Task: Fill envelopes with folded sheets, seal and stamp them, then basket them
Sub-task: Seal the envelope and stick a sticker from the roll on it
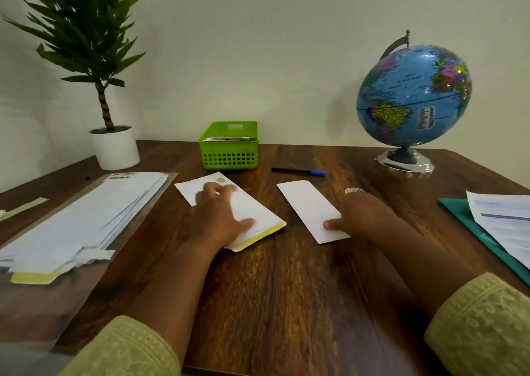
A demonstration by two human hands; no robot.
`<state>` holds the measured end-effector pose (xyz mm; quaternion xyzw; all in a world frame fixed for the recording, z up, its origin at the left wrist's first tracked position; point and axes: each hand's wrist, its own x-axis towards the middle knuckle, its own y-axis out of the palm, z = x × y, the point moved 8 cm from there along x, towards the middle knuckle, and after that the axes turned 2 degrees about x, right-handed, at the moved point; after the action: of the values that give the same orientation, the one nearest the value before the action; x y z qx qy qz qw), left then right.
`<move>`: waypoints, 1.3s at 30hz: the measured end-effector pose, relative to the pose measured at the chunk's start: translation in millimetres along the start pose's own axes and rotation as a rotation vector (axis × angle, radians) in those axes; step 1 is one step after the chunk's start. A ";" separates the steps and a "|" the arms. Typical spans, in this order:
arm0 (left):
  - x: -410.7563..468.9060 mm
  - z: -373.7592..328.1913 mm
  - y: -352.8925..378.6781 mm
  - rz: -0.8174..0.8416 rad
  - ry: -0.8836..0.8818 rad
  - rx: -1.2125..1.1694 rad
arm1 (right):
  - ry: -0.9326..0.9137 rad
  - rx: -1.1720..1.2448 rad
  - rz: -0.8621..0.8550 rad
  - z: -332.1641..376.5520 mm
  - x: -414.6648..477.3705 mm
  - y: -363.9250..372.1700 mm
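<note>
The big wooden table (286, 289) holds a green basket (229, 152) at the back. Nearer, the envelope (268, 218) lies flat under the left hand (218, 218), fingers spread, pressing. Just beside it lies the folded sheet (307, 206). The right hand (364, 218) rests its thumb on the near end, other fingers hidden. Paper is light and bendy, so pinch an edge gently.

White envelope (265, 216), yellow-edged flap seemingly open, lies aslant beside the folded sheet (309, 209); green basket (229, 156) behind.

On the table (286, 289) a potted plant (86, 45) stands far left, a globe (413, 94) far right, and a pen (298, 171) lies between them.
</note>
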<state>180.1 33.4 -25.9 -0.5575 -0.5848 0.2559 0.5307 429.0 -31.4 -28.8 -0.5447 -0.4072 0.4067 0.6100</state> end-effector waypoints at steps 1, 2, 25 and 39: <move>-1.7 -11.1 13.1 0.119 0.076 0.015 | -0.005 -0.012 0.026 1.9 -0.2 4.1; -4.1 -16.4 25.6 0.244 0.105 0.031 | -0.021 -0.031 0.058 5.2 -0.8 8.3; -6.0 -13.8 23.3 0.411 0.114 0.168 | 0.027 0.513 0.139 -10.7 1.7 -5.2; -11.8 -41.6 -3.4 0.033 0.313 0.193 | 0.095 1.308 -0.006 -21.1 -0.7 -25.6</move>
<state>214.2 9.6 -14.1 -0.5466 -0.4585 0.2295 0.6620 449.8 -41.1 -4.9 -0.0774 -0.0498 0.5442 0.8339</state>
